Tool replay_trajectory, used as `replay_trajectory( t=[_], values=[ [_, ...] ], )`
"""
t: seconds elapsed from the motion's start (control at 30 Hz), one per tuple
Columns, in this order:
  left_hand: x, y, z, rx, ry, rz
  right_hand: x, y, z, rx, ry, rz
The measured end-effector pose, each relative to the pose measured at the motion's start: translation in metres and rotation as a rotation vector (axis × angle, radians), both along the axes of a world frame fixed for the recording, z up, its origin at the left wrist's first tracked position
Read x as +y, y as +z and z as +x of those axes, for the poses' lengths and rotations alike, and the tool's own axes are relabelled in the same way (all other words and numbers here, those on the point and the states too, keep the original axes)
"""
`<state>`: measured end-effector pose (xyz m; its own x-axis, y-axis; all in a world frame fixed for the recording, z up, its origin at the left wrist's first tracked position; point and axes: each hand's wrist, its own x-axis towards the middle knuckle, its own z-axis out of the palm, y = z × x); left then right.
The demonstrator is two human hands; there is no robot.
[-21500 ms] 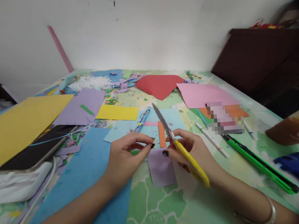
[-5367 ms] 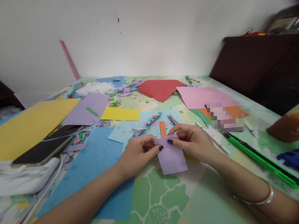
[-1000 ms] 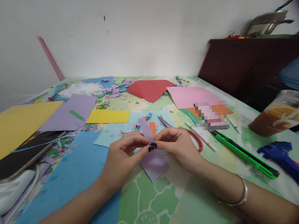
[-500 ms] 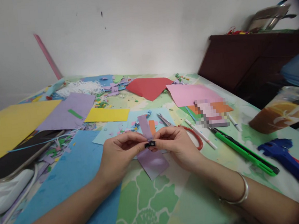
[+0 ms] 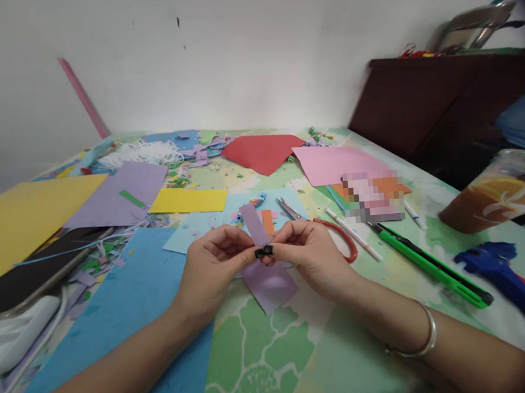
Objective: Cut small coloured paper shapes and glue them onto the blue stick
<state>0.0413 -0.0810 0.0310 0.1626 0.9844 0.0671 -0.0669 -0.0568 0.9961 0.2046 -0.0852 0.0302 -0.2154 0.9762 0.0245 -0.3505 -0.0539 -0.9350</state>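
My left hand (image 5: 213,266) and my right hand (image 5: 310,254) meet over the middle of the table, thumbs and fingertips pinched together on a lilac paper piece (image 5: 269,284). A narrow folded part of that lilac paper (image 5: 253,222) sticks up behind my fingers. The wider part hangs down toward the green patterned tablecloth (image 5: 266,359). A small orange strip (image 5: 268,222) lies just beyond my hands. Red-handled scissors (image 5: 338,239) lie right beside my right hand.
A blue sheet (image 5: 130,310) lies under my left forearm. A phone (image 5: 32,272) and a yellow sheet (image 5: 23,218) are at the left. Pink paper (image 5: 332,162), a white pen (image 5: 354,234), a green utility knife (image 5: 431,262), a blue tool (image 5: 500,277) and an iced drink cup (image 5: 498,193) are at the right. Paper scraps (image 5: 150,151) litter the far side.
Both hands stay pinched on the lilac paper, working its fold; the upright strip has barely shifted. Long before, my right hand held yellow scissors, which it has since put down.
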Motion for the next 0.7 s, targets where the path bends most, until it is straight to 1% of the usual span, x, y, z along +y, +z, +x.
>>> replay_trajectory(
  t=[0.1,0.2,0.27,0.33,0.4,0.53,0.6,0.7],
  values=[
    [-0.0010,0.0020,-0.0005,0.110,-0.071,0.060,0.0008,0.0020,0.0018,-0.003,0.006,0.009],
    [-0.0016,0.0013,-0.0018,0.305,-0.092,0.222,0.0021,0.0036,0.0040,-0.018,0.020,0.018],
    [-0.0014,0.0002,-0.0023,0.381,-0.122,0.299,0.0025,0.0042,0.0048,-0.019,0.013,0.017],
    [-0.0010,0.0000,-0.0021,0.376,-0.162,0.298,0.0025,0.0047,0.0048,-0.016,0.001,0.009],
    [-0.0009,0.0010,-0.0013,0.338,-0.180,0.250,0.0022,0.0050,0.0046,-0.025,-0.012,0.018],
    [-0.0014,0.0031,-0.0004,0.319,-0.188,0.201,0.0021,0.0040,0.0048,-0.112,-0.014,0.099],
    [-0.0012,0.0020,-0.0011,0.362,-0.184,0.221,0.0027,0.0028,0.0053,-0.174,0.002,0.128],
    [0.0000,-0.0017,-0.0032,0.486,-0.184,0.284,0.0041,0.0012,0.0057,-0.240,0.032,0.132]
  ],
)
